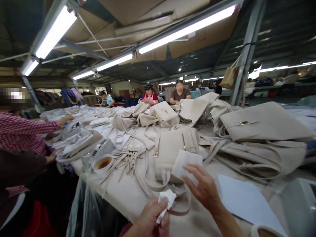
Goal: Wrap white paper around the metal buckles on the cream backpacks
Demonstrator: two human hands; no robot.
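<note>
My left hand (154,215) is closed around a crumpled white tissue or cloth (168,198) near the table's front edge. My right hand (201,184) has its fingers stretched out and apart, over the lower part of a thin white sheet (185,159). Whether the fingertips press on that sheet or hover just above it is hard to tell. Beneath the sheet lies a beige backpack (165,146) with a gold zip and a gold buckle. One of its straps (181,210) loops down beside my left hand.
Beige bags (264,121) are heaped to the right and behind. On the left stand a bowl of brown liquid (103,163) and loose straps (128,161). White paper (247,200) lies at right. A co-worker in a checked sleeve (29,126) reaches in; others sit across the table.
</note>
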